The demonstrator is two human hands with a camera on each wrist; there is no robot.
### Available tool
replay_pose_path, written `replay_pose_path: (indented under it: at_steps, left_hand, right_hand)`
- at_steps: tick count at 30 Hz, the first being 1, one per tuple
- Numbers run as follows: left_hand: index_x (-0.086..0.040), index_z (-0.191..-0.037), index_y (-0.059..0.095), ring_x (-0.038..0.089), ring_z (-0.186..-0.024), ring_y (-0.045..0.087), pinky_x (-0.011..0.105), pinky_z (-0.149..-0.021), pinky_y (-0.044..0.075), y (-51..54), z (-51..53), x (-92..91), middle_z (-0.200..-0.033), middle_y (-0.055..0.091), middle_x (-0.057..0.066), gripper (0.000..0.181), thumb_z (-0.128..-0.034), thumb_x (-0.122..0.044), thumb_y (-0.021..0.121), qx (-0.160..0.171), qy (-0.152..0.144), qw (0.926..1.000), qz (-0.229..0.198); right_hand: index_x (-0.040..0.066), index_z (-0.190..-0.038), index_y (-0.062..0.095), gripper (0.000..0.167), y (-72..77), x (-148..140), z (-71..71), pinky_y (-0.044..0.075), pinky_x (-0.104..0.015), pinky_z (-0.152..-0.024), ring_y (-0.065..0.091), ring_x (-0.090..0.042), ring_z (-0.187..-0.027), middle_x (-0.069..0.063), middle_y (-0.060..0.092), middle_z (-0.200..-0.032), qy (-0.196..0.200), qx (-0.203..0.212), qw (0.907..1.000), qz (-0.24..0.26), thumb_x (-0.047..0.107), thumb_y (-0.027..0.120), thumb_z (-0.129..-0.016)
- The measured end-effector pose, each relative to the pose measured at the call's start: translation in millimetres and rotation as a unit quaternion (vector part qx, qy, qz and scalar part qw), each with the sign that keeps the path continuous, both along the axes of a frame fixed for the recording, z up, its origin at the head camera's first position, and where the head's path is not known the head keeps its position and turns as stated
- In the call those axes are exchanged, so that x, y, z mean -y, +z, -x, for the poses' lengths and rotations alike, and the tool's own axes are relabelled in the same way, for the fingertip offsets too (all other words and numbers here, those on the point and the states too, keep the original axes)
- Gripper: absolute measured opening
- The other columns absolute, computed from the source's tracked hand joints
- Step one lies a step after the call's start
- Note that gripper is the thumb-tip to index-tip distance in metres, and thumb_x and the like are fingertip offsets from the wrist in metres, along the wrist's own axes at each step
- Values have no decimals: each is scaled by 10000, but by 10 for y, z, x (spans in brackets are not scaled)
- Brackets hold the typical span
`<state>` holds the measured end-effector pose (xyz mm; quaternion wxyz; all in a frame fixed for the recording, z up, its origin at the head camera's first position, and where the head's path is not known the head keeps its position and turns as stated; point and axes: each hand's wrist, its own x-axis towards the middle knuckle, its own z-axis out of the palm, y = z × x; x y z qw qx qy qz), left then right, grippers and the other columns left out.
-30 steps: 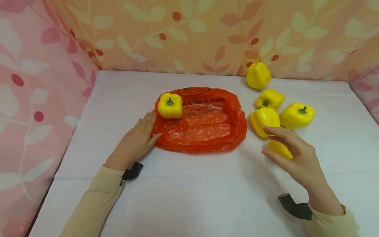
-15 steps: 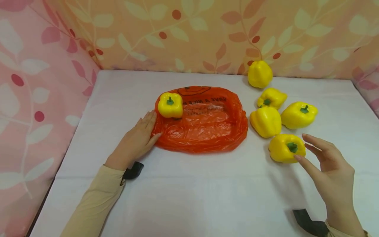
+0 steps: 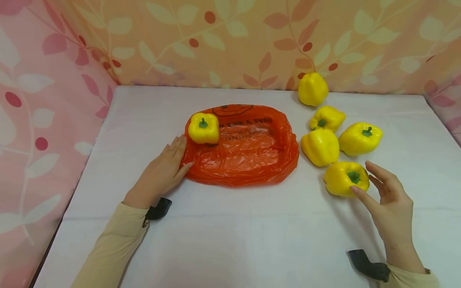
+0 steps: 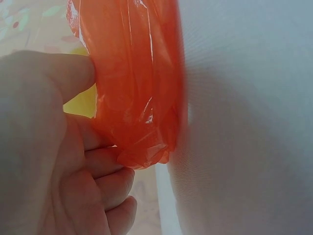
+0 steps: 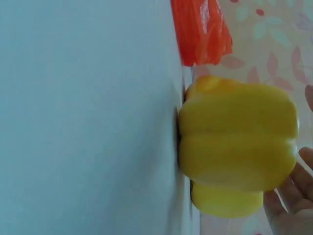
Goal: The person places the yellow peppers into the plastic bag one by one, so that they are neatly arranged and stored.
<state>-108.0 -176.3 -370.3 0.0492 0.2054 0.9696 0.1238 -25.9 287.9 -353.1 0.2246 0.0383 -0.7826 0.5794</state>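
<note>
we see the left hand (image 3: 162,170) resting against the side of a red-orange, oval bag of thin crinkled plastic (image 3: 245,158), its fingers straight and close together along the rim, its thumb held apart at the near corner. the bag lies just to the right of that hand, bearing black lettering and part of a line drawing. just past those fingertips and to their right, within the rim, we find a yellow, lobed bell pepper with an upright green stem (image 3: 203,134).

the right hand (image 3: 390,200) has its thumb and fingers spread apart, loosely curved about the stem end of a glossy yellow, blocky bell pepper (image 3: 338,180) on the white cloth-covered table (image 3: 248,232). its thumb tip overlaps this pepper in the head view; whether it touches, we cannot tell.

beyond the right hand we count four more: a plump yellow bell pepper (image 3: 320,148) to its far left, a yellow bell pepper with its green stem toward us (image 3: 360,140) more directly ahead, a smaller-looking yellow bell pepper (image 3: 327,120) past these, and a rounded yellow bell pepper (image 3: 313,90) farthest off, near the leaf-patterned orange backdrop (image 3: 230,44). behind each hand we see a beige fabric sleeve (image 3: 113,248) and a curved black piece (image 3: 158,209) at the wrist.
</note>
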Motion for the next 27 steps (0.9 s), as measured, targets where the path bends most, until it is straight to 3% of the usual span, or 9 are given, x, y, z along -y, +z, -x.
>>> replay_pose_path:
  at_steps: [6,11,16,22,27]
  left_hand:
    - [88,-1466,153,344,-1419,127,484,-1133,150,16,8,-10,-1535,153,231,714,-983,-329,475,86,7,10000,46]
    - [93,-1463,153,345,-1419,127,486,-1132,150,23,4,-8,-1534,150,235,713,-983,-323,477,102,8,9999,54]
    - [91,-1465,148,345,-1418,129,485,-1132,152,20,3,-7,-1535,150,233,714,-983,-323,475,94,11,9999,62]
    - [83,-1469,144,340,-1420,128,484,-1131,153,16,6,-7,-1537,151,227,717,-983,-326,476,99,21,9999,64]
    - [87,-1467,147,342,-1419,130,485,-1130,156,14,6,-4,-1535,152,230,717,-982,-323,480,87,11,9999,58]
  right_hand:
    - [-71,-1287,517,682,-6,23,3,369,-193,-1019,450,-155,-1237,-78,522,-1324,-567,435,9900,-1215,-290,667,-659]
    - [-10,-1348,475,718,-39,11,9,346,-145,-1014,426,-90,-1254,3,493,-1359,-444,835,9862,-1359,-228,691,-698]
    - [5,-1377,445,756,-71,-8,10,334,-119,-1007,406,-66,-1262,46,471,-1370,-292,897,9855,-1413,-213,700,-699]
    - [46,-1389,442,779,-81,-21,8,324,-120,-1015,391,-70,-1269,11,454,-1386,-149,891,9854,-1440,-208,703,-701]
    - [84,-1433,385,781,-100,-35,-6,288,-87,-1017,362,-43,-1268,-10,413,-1417,-165,1166,9805,-1571,-124,713,-755]
